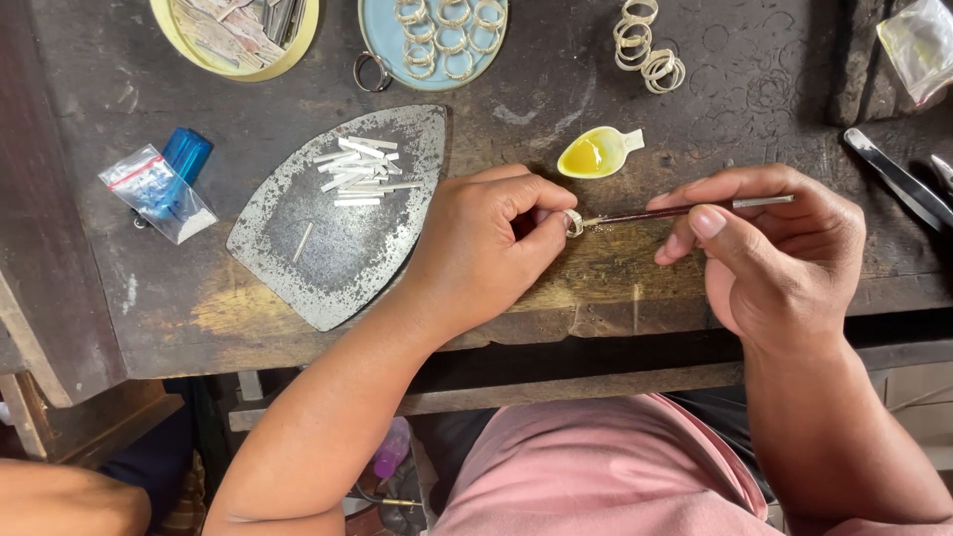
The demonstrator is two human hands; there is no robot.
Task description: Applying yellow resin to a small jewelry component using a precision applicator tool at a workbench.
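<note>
silver ring (573,222): pinched between thumb and forefinger of the left hand (483,248), held just above the worn wooden bench (615,268), left of the thin brush (685,210), whose tip touches it. right hand (769,253): fingers closed around the brush, palm turned inward, wrist low. nearby: yellow spoon-shaped dish (596,153), iron-shaped metal plate (342,223) bearing white strips.
</note>
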